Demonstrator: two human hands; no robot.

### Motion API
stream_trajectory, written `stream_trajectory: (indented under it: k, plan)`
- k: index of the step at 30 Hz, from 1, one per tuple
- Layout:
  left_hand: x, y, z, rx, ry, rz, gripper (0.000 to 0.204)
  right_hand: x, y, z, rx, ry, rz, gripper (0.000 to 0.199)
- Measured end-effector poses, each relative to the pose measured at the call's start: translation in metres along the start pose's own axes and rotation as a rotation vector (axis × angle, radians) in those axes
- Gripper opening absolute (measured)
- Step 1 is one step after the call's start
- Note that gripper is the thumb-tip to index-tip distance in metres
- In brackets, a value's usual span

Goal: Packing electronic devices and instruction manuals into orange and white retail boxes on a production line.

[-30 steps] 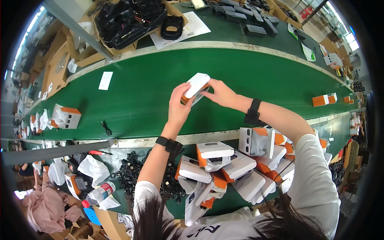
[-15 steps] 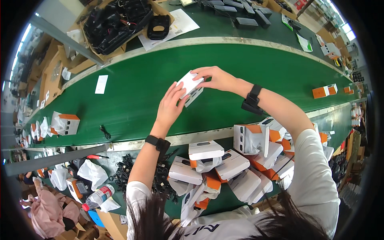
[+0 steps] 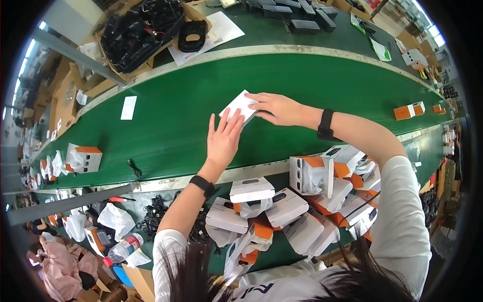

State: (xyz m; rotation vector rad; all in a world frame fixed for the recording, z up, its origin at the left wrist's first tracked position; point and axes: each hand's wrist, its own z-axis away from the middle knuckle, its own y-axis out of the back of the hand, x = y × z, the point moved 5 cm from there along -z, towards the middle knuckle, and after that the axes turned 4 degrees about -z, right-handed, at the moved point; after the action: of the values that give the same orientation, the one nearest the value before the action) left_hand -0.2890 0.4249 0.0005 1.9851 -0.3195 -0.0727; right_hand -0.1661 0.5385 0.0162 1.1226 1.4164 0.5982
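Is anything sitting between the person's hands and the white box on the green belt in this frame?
Nothing visible. Both hands are already on the white box: the right hand lies over its right end, and the left hand touches its near edge with open fingers. The green belt directly around the box is bare.

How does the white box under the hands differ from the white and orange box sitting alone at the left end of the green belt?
The white box lies flat and shut, showing a plain white face; the white and orange box stands taller, with an orange top. The left hand and right hand both rest on the white box; nothing touches the white and orange box. Both sit on the green belt.
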Motion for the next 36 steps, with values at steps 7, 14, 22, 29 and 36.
stream_trajectory:
  k: [7,14,22,29,36]
  plan:
    - [0.002,-0.008,0.002,-0.035,0.027,0.235,0.043,-0.01,0.0,-0.031,-0.203,-0.12,-0.009,0.058]
    - [-0.06,0.031,0.04,0.071,0.318,0.347,0.054,0.034,0.056,0.006,-0.034,-0.29,-0.078,0.061]
    - [-0.2,0.033,0.188,-0.133,1.225,-0.38,0.071,0.141,0.103,0.119,0.023,-0.627,0.025,0.073]
    - [-0.242,0.028,0.244,-0.091,1.329,-0.084,0.043,0.133,0.085,0.104,-0.199,-0.702,0.096,0.084]
    - [-0.122,0.143,0.228,-0.244,1.014,0.307,0.035,0.077,0.131,0.071,-0.357,-0.945,0.001,0.058]
